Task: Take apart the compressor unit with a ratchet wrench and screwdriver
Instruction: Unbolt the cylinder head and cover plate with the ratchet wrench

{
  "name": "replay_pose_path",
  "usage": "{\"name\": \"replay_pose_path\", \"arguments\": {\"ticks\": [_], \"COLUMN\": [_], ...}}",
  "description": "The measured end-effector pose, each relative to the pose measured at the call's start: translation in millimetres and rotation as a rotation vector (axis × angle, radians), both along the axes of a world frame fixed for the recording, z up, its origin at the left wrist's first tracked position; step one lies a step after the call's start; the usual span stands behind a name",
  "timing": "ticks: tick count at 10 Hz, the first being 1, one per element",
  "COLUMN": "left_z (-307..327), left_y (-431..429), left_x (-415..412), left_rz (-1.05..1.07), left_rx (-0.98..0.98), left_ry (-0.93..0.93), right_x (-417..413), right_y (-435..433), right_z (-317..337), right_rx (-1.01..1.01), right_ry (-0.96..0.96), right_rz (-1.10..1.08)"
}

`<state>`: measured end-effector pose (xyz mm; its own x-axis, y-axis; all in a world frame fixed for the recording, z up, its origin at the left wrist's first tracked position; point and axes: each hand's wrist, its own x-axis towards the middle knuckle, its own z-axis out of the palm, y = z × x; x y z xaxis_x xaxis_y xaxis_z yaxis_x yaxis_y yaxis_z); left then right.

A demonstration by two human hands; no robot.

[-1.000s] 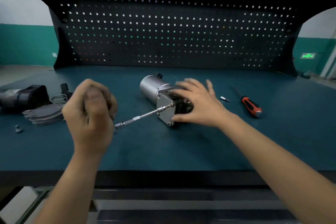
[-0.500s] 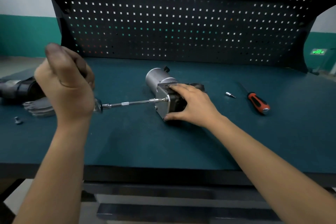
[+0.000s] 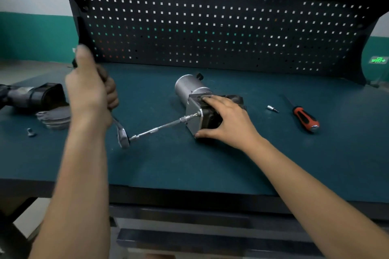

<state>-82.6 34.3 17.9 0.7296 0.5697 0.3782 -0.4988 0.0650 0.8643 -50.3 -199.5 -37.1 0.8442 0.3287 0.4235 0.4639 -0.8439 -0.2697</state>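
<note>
- Fingers of the left hand curled tight round the handle of the ratchet wrench, out to the left of the compressor unit. Firm hold, likely for a strong swing.
- Right hand laid over the near end of the compressor unit, fingers bent across its top, thumb hooked under the low corner. Gripping it, most likely to stop any rolling or sliding during the turning.
- Lying on its side on the bench top: the compressor unit, round silver end pointing away, flat square plate facing left.
- Long thin bar running from the wrench head to a bolt on that plate, probably to give the left hand room to swing away from the unit.
- Step in hand, at a guess: loosening a plate bolt. Not out yet, so more turns needed.
- Well to the left of the compressor unit: a black part, grey flat pieces and one small bolt. Look like bits already taken off and put aside.
- Right of the compressor unit: a small silver bit, then farther right the screwdriver, untouched, close enough to grab later.
- Could slip off the bolt with a tilted bar, so best held straight.
</note>
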Motion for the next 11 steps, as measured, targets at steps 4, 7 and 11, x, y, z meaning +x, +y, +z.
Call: {"name": "replay_pose_path", "arguments": {"ticks": [4,7,11], "left_z": [6.8,2.8,-4.0], "left_y": [7.7,-29.9,-47.0], "left_x": [13.4,-67.4,-52.7], "left_rz": [-0.22,-0.495,-0.367], "left_rx": [0.075,1.193,0.107], "left_ry": [-0.023,-0.504,-0.37], "right_x": [5.4,8.8,13.7], "right_y": [-1.9,-12.8,-20.0], "right_z": [-3.3,1.3,-1.5], "right_rx": [0.061,0.12,0.199], "right_ry": [-0.013,0.019,0.057], "right_rz": [0.023,0.067,0.084]}}
